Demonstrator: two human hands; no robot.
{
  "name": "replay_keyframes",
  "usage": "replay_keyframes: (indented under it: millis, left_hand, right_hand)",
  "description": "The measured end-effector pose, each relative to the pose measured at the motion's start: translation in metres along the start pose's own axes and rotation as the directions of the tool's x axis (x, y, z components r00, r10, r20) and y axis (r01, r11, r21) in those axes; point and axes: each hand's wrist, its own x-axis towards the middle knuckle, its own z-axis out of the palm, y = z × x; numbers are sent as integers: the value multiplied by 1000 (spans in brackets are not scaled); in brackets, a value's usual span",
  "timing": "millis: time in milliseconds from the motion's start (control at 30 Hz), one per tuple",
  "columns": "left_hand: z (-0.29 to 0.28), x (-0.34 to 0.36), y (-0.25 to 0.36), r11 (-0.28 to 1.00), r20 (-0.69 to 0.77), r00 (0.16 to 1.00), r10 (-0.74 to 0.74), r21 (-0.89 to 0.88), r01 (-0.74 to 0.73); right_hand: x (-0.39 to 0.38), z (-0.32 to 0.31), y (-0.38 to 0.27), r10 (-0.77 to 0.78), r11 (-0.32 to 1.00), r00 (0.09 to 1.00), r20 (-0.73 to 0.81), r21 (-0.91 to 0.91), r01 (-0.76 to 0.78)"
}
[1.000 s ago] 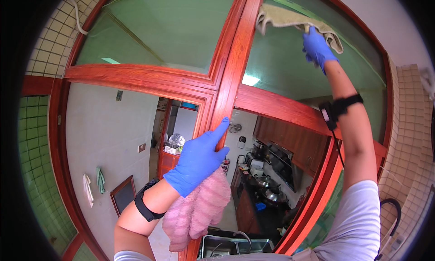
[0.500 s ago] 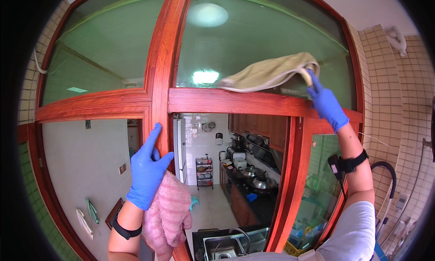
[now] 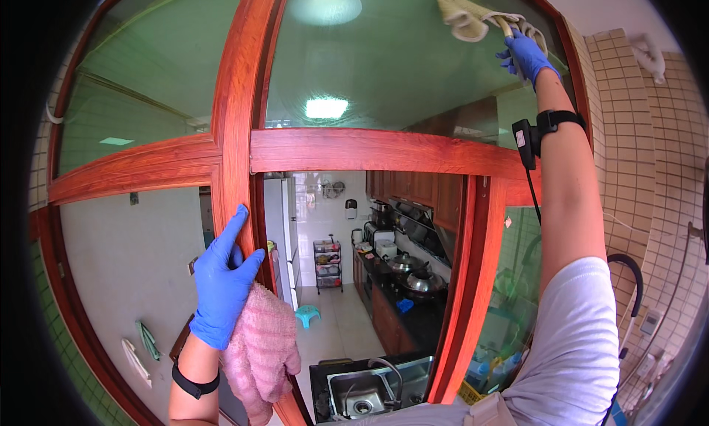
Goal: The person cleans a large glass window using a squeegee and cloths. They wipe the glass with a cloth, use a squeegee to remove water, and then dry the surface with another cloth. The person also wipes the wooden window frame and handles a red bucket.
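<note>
The right hand (image 3: 524, 55) is gripping a pale, handle-like piece with its fingers closed, and from it the beige cloth (image 3: 464, 23) is spreading across the upper right part of the glass pane (image 3: 384, 64). Half a second ago this cloth was lying low along the red crossbar (image 3: 384, 151); now the right hand is reaching much higher, so the cloth is covering a different area, near the top corner, and the lower edge is staying uncovered. The left hand (image 3: 223, 282) is keeping its place: the index finger is extending along the wooden post (image 3: 240, 116) and seems to be touching it, while the other fingers, partly hidden, are holding the pink towel (image 3: 260, 345), which is hanging below the palm. Lower, between the two hands, the pots (image 3: 423, 280) are standing on the dark bench (image 3: 422, 324) behind the opening.
</note>
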Motion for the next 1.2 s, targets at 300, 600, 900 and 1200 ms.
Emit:
replay_keyframes:
  millis: [300, 600, 900, 1200]
  left_hand:
    - [6, -21, -10, 984, -174, 970, -167, 38, 177]
    - [7, -52, -18, 935, -150, 927, -345, 30, 353]
    - [15, -52, -26, 930, -167, 914, -369, -78, 360]
    - [11, -53, -25, 924, -189, 905, -382, -103, 368]
  right_hand:
    - [-108, -30, 39, 42, 955, 999, -8, -293, -42]
    - [-222, -106, 99, 243, 846, 970, 3, -489, -211]
    - [-50, -132, 134, 213, 885, 919, -332, -333, -326]
    - [-24, -63, 86, 9, 973, 994, -108, -228, -34]
